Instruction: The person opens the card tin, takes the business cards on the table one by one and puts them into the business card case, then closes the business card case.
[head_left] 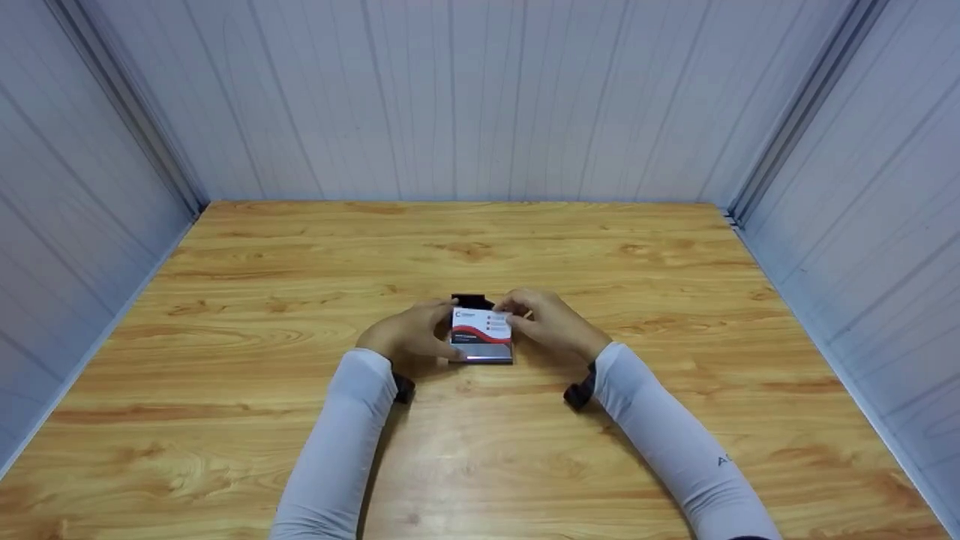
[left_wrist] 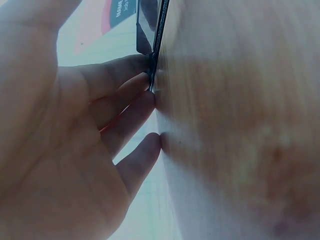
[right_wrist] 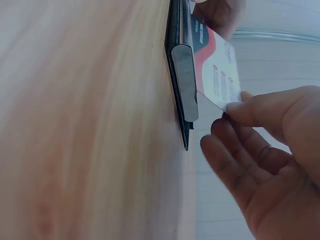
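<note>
A business card case (head_left: pixel 487 352) with a black cover and silvery metal body lies opened on the table, near the middle. Its black flap (head_left: pixel 468 301) points away from me. A white business card (head_left: pixel 471 320) with a red and dark wave stands partly out of the case, tilted up in the right wrist view. With thumb and fingertips of my right hand (head_left: pixel 556 324) I pinch the card's far right corner. My left hand (head_left: pixel 409 330) holds the case at its left side, thumb at the near corner, fingers along the far part; some fingertips touch the table.
The wood-grain table (head_left: pixel 300 255) stretches around both hands. White panelled walls (head_left: pixel 480 97) close it in at the back and both sides. A dark wrist device (head_left: pixel 403 388) is worn on each forearm, over pale sleeves.
</note>
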